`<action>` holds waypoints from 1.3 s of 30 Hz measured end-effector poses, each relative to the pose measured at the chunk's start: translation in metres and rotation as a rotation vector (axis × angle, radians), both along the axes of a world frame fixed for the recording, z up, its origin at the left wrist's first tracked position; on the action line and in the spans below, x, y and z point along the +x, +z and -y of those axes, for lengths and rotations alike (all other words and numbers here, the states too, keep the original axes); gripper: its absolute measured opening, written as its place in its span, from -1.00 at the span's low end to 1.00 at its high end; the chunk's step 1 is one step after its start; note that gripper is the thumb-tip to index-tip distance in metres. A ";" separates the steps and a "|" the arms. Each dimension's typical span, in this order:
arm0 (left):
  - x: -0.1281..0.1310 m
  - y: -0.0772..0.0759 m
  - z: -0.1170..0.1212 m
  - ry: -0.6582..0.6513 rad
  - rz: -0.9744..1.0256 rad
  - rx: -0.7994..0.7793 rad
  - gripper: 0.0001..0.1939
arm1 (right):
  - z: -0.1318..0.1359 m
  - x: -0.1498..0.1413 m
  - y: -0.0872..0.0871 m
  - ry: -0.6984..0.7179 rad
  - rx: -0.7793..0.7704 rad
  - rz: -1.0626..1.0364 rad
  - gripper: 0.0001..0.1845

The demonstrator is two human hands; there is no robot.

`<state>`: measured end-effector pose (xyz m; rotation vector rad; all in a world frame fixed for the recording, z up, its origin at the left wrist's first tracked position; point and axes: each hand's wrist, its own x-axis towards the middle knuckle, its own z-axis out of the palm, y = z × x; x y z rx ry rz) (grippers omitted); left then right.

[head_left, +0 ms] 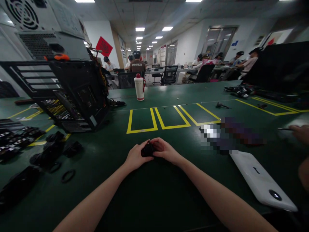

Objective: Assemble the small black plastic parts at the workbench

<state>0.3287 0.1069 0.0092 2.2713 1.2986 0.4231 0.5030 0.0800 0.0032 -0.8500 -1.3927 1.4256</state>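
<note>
Both hands meet at the middle of the green table (149, 199), around a small black part (147, 150) whose kind I cannot make out. My left hand (136, 156) grips it from the left, thumb below and fingers above. From the right, my right hand (165, 150) closes its fingertips on the same part. Off to the left lie several black parts (49, 145), two dark rings among them, one a black ring (68, 175) near my left forearm.
A computer case (79, 96) stands at the left. Yellow tape outlines (142, 131) and a white tumbler (139, 88) are ahead. A white device (260, 180) and a partly blurred-out phone-like item lie right. Another person's hand (300, 132) holds a thin tool at the right edge.
</note>
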 end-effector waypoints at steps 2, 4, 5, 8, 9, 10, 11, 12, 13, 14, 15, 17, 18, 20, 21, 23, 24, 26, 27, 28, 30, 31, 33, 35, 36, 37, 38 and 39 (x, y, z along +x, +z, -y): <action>0.000 -0.001 -0.001 -0.007 -0.003 0.004 -0.27 | 0.000 -0.001 -0.002 -0.029 -0.020 0.031 -0.57; 0.000 -0.002 -0.002 -0.007 -0.008 0.003 -0.26 | -0.001 -0.002 -0.004 -0.080 -0.012 0.087 -0.66; 0.000 -0.003 -0.002 -0.005 -0.013 0.000 -0.26 | -0.002 -0.002 -0.005 -0.099 0.002 0.116 -0.71; 0.000 -0.003 -0.003 0.004 -0.024 -0.006 -0.25 | -0.004 -0.001 -0.007 -0.083 0.042 0.157 -0.75; 0.000 -0.004 -0.004 0.003 -0.024 -0.008 -0.25 | -0.004 0.000 -0.007 -0.064 0.049 0.150 -0.74; 0.000 -0.004 -0.004 0.005 -0.024 -0.011 -0.25 | -0.004 0.001 -0.006 -0.049 0.061 0.139 -0.73; 0.001 -0.004 -0.004 0.009 -0.024 -0.011 -0.25 | -0.004 0.002 -0.006 -0.044 0.081 0.127 -0.72; 0.001 -0.004 -0.004 0.011 -0.024 -0.010 -0.25 | -0.003 0.003 -0.005 -0.044 0.105 0.117 -0.71; 0.001 -0.005 -0.004 0.011 -0.025 -0.007 -0.25 | -0.003 0.004 -0.004 -0.042 0.124 0.109 -0.69; 0.001 -0.004 -0.004 0.011 -0.026 -0.003 -0.25 | -0.003 0.004 -0.002 -0.033 0.131 0.104 -0.66; 0.001 -0.004 -0.004 0.009 -0.027 0.002 -0.25 | -0.002 0.005 -0.002 -0.018 0.124 0.097 -0.63; 0.002 -0.004 -0.004 0.009 -0.028 0.005 -0.25 | -0.002 0.005 0.000 0.004 0.078 0.074 -0.59; 0.002 -0.004 -0.004 0.011 -0.030 0.003 -0.25 | -0.002 0.005 0.000 0.001 0.053 0.063 -0.60; 0.001 -0.003 -0.003 0.012 -0.031 -0.002 -0.26 | -0.002 0.004 -0.001 -0.028 0.028 0.044 -0.63; 0.001 -0.003 -0.003 0.011 -0.029 -0.004 -0.26 | -0.003 0.003 -0.002 -0.042 0.023 0.041 -0.63; 0.001 -0.003 -0.003 0.012 -0.027 -0.005 -0.26 | -0.004 0.001 -0.006 -0.070 0.023 0.042 -0.61; 0.001 -0.003 -0.003 0.013 -0.027 -0.006 -0.26 | -0.005 0.000 -0.008 -0.087 0.028 0.046 -0.60; 0.001 -0.003 -0.003 0.017 -0.028 -0.009 -0.25 | -0.007 0.000 -0.011 -0.123 0.044 0.072 -0.64; 0.001 -0.003 -0.003 0.015 -0.027 -0.011 -0.25 | -0.007 0.000 -0.012 -0.135 0.053 0.089 -0.67; 0.001 -0.003 -0.003 0.012 -0.023 -0.014 -0.25 | -0.007 0.000 -0.012 -0.131 0.058 0.105 -0.69; 0.001 -0.004 -0.003 0.007 -0.015 -0.017 -0.25 | -0.005 0.002 -0.009 -0.076 0.055 0.127 -0.69; 0.000 -0.004 -0.003 0.006 -0.013 -0.017 -0.25 | -0.004 0.003 -0.007 -0.036 0.051 0.131 -0.68; 0.000 -0.005 -0.003 0.001 -0.008 -0.009 -0.25 | -0.001 0.004 -0.004 0.027 0.052 0.138 -0.67; 0.000 -0.005 -0.004 -0.006 -0.006 -0.003 -0.25 | 0.001 0.004 -0.002 0.025 0.074 0.145 -0.67; 0.000 -0.006 -0.004 -0.006 -0.009 -0.001 -0.24 | 0.001 0.003 -0.001 0.014 0.086 0.146 -0.67; 0.000 -0.006 -0.004 -0.005 -0.012 0.001 -0.24 | 0.001 0.003 -0.002 0.002 0.096 0.143 -0.69; 0.000 -0.006 -0.004 -0.003 -0.015 0.003 -0.23 | 0.001 0.003 -0.002 -0.008 0.106 0.138 -0.70; 0.000 -0.006 -0.004 0.000 -0.017 0.005 -0.23 | 0.000 0.002 -0.003 -0.014 0.113 0.132 -0.73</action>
